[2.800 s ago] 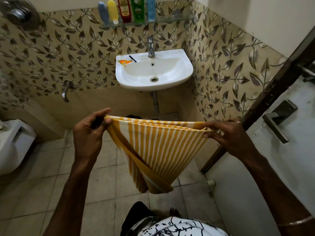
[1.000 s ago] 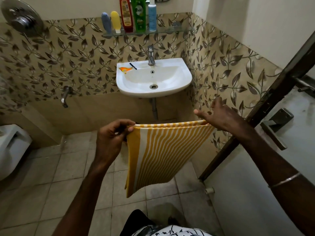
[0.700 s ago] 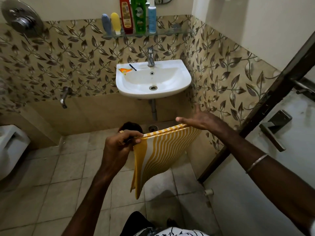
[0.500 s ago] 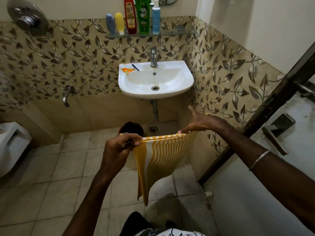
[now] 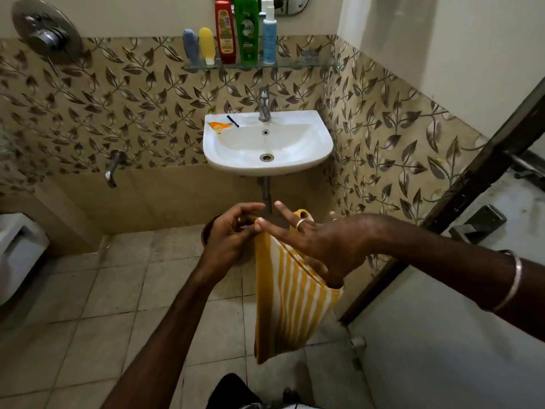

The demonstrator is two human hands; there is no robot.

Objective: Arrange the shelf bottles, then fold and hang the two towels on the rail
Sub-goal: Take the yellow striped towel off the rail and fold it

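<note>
Towel [image 5: 290, 293]: yellow with white stripes, folded narrow, hanging in the air in front of me, below the sink [image 5: 267, 144] and above the floor tiles [image 5: 124, 293].

My left hand [image 5: 228, 237]: its fingers [image 5: 250, 206] are curled and pinch the towel's top left corner.

My right hand [image 5: 324, 246]: laid across the towel's upper edge, the cloth running under the palm. Its fingers [image 5: 284, 209] are straight and spread, released, pointing left toward the other hand; a ring sits on 1 of them. I cannot tell whether the thumb, hidden under the hand, grips the cloth.

Shelf [image 5: 295, 64]: glass, on the wall above the sink. 5 bottles stand on it in a row, upright: blue [image 5: 190, 45], yellow [image 5: 207, 44], red [image 5: 225, 31], green [image 5: 247, 29], light blue [image 5: 269, 35].

Sink: white, tap [image 5: 264, 104] at the back, an orange wrapper [image 5: 217, 126] on its left rim.

Door [image 5: 460, 335]: at my right.
</note>
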